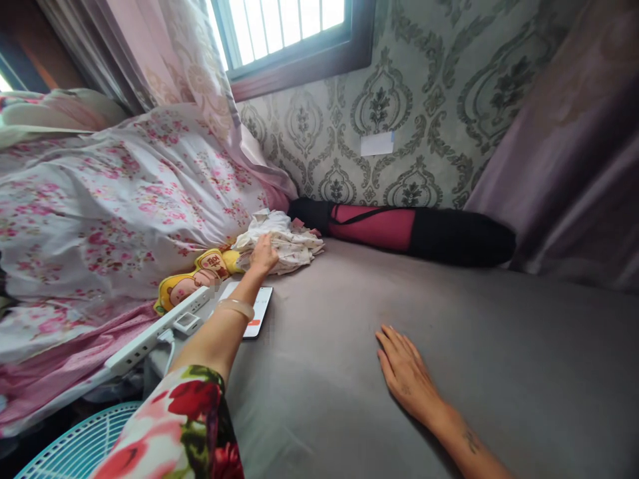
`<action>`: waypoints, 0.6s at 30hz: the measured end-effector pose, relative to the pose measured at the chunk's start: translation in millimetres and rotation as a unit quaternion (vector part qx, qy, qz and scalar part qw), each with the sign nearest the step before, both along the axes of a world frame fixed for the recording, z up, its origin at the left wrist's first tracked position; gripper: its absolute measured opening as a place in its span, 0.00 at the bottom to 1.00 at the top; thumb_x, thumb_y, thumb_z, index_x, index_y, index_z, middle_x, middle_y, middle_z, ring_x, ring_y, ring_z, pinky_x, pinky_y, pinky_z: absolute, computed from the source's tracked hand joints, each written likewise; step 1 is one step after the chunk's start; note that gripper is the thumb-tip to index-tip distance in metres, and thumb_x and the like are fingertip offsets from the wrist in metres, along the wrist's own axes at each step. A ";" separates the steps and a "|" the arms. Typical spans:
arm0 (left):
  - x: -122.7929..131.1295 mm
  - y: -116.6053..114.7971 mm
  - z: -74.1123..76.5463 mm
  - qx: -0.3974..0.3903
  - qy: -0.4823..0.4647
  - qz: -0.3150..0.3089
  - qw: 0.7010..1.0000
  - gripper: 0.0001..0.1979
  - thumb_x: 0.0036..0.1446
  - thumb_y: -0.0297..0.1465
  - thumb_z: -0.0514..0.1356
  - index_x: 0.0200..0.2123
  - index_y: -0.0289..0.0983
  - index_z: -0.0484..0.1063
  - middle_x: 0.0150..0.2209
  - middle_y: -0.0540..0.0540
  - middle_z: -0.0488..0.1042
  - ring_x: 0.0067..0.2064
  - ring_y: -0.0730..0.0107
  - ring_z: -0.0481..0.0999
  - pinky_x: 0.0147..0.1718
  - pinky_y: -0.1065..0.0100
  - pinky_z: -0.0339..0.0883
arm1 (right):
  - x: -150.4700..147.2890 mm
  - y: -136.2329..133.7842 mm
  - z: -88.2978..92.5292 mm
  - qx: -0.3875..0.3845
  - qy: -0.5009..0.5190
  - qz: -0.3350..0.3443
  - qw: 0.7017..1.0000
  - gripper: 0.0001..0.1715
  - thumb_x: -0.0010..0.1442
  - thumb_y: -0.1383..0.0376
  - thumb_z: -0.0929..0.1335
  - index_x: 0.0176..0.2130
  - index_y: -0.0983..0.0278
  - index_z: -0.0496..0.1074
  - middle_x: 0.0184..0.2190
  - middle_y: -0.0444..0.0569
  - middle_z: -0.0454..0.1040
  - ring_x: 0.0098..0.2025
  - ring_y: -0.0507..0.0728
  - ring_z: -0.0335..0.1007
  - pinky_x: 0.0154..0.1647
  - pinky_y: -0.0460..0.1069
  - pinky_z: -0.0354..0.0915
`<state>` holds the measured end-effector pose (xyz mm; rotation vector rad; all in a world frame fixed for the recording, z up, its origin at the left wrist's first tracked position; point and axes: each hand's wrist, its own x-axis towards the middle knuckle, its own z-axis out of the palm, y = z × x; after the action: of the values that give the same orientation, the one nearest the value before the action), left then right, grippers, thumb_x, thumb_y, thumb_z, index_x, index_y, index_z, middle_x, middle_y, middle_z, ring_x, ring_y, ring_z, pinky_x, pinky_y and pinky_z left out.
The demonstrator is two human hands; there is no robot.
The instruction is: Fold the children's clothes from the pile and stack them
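My left hand (263,255) reaches forward and closes on a crumpled white floral cloth (287,239) lying on the grey bed sheet (449,346) near the wall. A bangle sits on that wrist. My right hand (404,376) lies flat on the grey sheet, fingers stretched out, holding nothing. A phone (258,313) with a lit screen lies under my left forearm.
A big floral quilt (114,213) is heaped at the left. A yellow cartoon cushion (192,283) and a white power strip (150,336) lie beside it. A black and red roll (409,229) lies along the patterned wall. A teal fan grille (80,442) shows bottom left.
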<state>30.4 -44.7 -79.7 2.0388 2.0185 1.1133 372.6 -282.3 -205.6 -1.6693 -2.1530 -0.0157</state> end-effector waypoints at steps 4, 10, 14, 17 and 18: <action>-26.5 2.6 -5.0 -0.065 0.190 0.048 0.978 0.28 0.52 0.20 0.52 0.58 0.33 0.61 0.57 0.34 0.64 0.57 0.54 0.67 0.54 0.60 0.61 | -1.0 -0.5 3.6 -0.007 -0.004 -0.003 1.000 0.27 0.66 0.62 0.55 0.58 0.69 0.66 0.62 0.57 0.62 0.64 0.61 0.54 0.65 0.59 0.51; -21.3 -16.4 -24.1 -0.074 0.240 0.084 0.964 0.18 0.54 0.23 0.51 0.49 0.33 0.69 0.47 0.34 0.69 0.51 0.50 0.69 0.46 0.58 0.64 | -1.8 -0.9 4.3 -0.004 -0.005 -0.005 1.000 0.27 0.66 0.63 0.56 0.58 0.69 0.66 0.62 0.58 0.61 0.64 0.61 0.54 0.65 0.60 0.51; 2.7 -23.1 -20.2 -0.010 0.282 0.101 0.954 0.16 0.56 0.27 0.50 0.43 0.34 0.74 0.47 0.34 0.69 0.50 0.47 0.66 0.45 0.55 0.61 | -1.9 -0.7 5.2 0.002 -0.019 -0.006 1.000 0.27 0.65 0.64 0.55 0.58 0.70 0.66 0.61 0.58 0.62 0.64 0.62 0.56 0.64 0.60 0.53; 20.0 -21.2 -5.8 0.051 0.247 0.087 0.964 0.15 0.55 0.31 0.51 0.41 0.36 0.76 0.52 0.36 0.69 0.54 0.41 0.61 0.47 0.49 0.56 | -2.5 -0.6 6.6 0.007 -0.023 -0.005 1.000 0.26 0.65 0.65 0.55 0.58 0.69 0.66 0.61 0.57 0.63 0.63 0.61 0.56 0.64 0.60 0.54; 24.6 -19.3 0.7 0.056 0.228 0.074 0.969 0.15 0.55 0.32 0.51 0.39 0.36 0.76 0.51 0.36 0.70 0.54 0.41 0.61 0.48 0.47 0.55 | -2.6 -0.7 6.9 0.008 -0.025 -0.004 1.000 0.26 0.65 0.65 0.55 0.58 0.69 0.66 0.61 0.57 0.63 0.63 0.61 0.56 0.64 0.59 0.54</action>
<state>55.0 -64.0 -79.0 2.4174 2.3966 0.8498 370.0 -282.9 -198.7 -1.6846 -2.1767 -0.0766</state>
